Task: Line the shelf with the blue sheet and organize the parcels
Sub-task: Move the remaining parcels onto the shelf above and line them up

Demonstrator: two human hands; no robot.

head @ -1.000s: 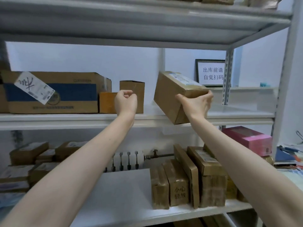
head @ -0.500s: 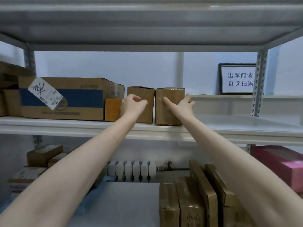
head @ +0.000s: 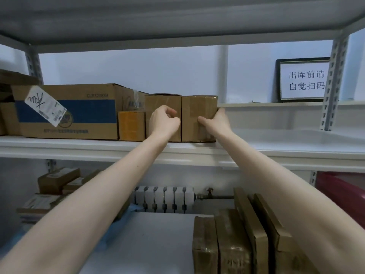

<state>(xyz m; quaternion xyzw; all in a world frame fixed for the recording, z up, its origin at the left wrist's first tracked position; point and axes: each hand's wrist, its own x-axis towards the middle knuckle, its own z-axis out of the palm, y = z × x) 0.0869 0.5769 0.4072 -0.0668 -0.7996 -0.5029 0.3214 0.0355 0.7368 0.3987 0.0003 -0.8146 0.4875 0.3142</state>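
Parcel-placing step, as judged. The taped parcel [head: 197, 107], stood on the middle shelf [head: 276, 147] at 3 o'clock of a neighbouring box [head: 163, 100], is grasped by the right hand [head: 216, 121]; the left hand [head: 163, 120] is clenched, empty. Release is called for next.

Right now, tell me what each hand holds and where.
The right hand holds the taped box by its right front edge, thumb on the front, fingers round the side. The left hand is curled, holding nothing.
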